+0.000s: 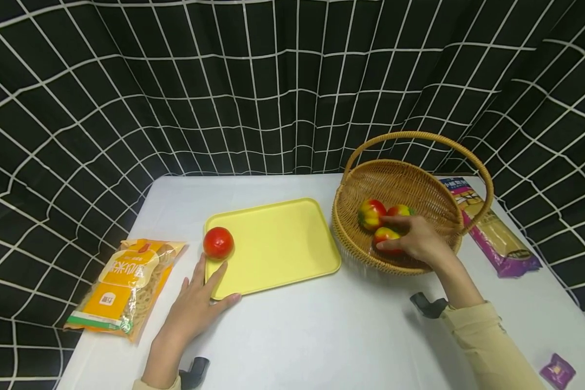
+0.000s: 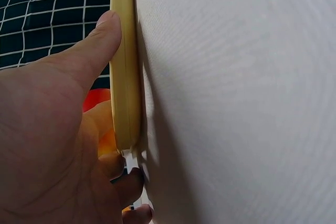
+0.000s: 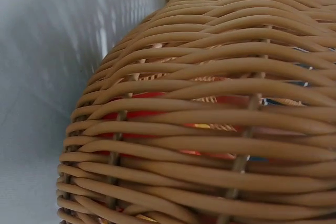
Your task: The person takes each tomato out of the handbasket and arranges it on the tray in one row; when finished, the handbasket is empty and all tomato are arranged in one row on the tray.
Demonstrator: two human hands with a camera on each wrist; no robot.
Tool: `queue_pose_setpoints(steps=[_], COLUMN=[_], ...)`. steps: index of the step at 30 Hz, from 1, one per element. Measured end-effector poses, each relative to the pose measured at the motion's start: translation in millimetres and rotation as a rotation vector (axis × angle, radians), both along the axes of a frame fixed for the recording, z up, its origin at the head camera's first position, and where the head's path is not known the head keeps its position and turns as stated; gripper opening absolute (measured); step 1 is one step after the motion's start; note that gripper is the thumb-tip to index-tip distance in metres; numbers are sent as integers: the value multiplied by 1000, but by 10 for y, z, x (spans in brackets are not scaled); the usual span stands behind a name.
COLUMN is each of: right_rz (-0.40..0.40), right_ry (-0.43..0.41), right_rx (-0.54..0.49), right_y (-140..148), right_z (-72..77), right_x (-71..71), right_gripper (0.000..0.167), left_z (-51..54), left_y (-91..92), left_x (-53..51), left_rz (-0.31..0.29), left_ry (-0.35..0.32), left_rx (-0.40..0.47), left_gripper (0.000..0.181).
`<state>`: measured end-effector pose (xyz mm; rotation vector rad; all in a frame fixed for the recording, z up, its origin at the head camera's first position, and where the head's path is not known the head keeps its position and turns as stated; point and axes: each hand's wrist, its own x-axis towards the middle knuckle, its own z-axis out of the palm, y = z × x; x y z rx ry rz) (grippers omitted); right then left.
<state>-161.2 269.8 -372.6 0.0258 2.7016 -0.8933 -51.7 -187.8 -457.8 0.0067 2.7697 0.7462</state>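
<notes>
The right hand (image 1: pixel 419 238) reaches into the wicker basket (image 1: pixel 419 187), thumb and forefinger about the front fruit (image 1: pixel 385 233), glossy red blending into yellow; whether they pinch it, I cannot tell. Those fingers cover part of it, and in the right wrist view woven cane hides all but slivers of red and yellow. Two similar fruits (image 1: pixel 371 213) lie behind. The left hand (image 1: pixel 192 309), fingers spread, touches the yellow tray (image 1: pixel 278 238) beside a round red fruit (image 1: pixel 218 243).
</notes>
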Motion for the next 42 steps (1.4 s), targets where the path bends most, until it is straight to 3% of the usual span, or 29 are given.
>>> queue_pose_setpoints(steps=[31, 42], right_rz=[-14, -16], right_ry=[7, 16], right_rx=[41, -15], right_y=[-19, -40], right_z=[-45, 84], right_x=[-84, -5], right_gripper=[56, 56], left_z=[44, 3], left_y=[4, -3], left_x=[0, 7], left_rz=[11, 11], left_ry=[7, -2], left_rx=[19, 28], left_gripper=[91, 92])
